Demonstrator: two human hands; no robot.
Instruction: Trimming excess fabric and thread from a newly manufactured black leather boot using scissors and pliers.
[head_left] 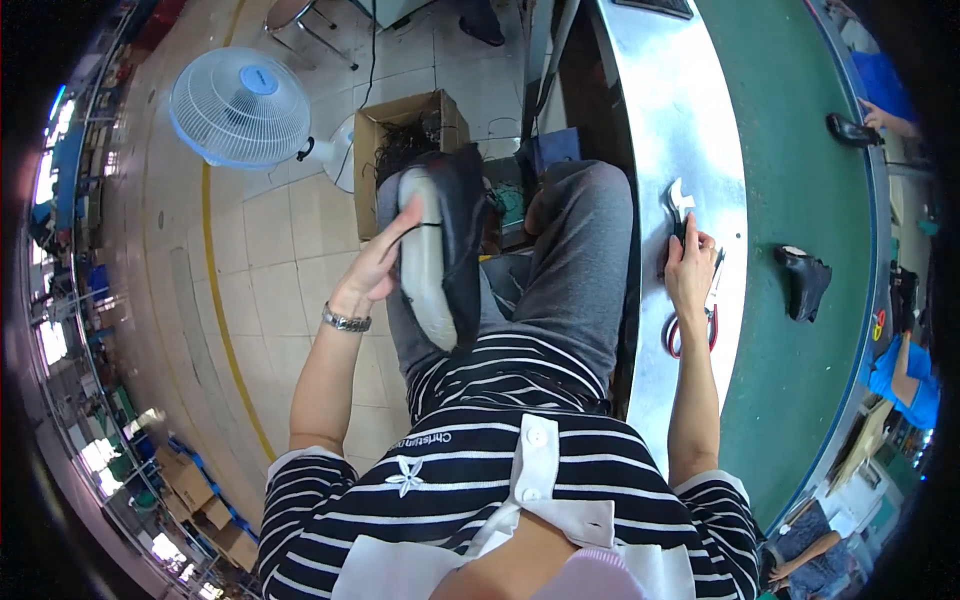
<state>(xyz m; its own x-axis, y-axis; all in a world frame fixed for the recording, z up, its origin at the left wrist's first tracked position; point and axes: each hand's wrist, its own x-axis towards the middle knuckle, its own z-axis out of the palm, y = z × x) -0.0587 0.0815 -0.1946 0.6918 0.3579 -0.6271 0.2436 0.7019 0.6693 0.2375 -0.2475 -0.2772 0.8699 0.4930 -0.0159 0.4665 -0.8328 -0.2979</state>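
Observation:
My left hand (378, 258) is closed on a black shoe (464, 225) held above my lap. The shoe is tilted on its side, with its pale sole (428, 285) toward my palm and a thin dark cord across the sole near my thumb. On the metal bench, my right hand (690, 270) has its fingers closed around the dark handle of a silver-headed hand tool (680, 196) with curved jaws, perhaps pincers or a wrench. Scissors (714, 325) with red handles lie by my right wrist, partly covered.
An open cardboard box (366, 190) full of dark strands stands beyond my knees. A white fan (240, 108) is at the far left. Right of the bench (655, 60) runs a green surface (770, 400) carrying a black shoe (803, 283). A co-worker's hand (878, 115) touches another shoe (852, 131).

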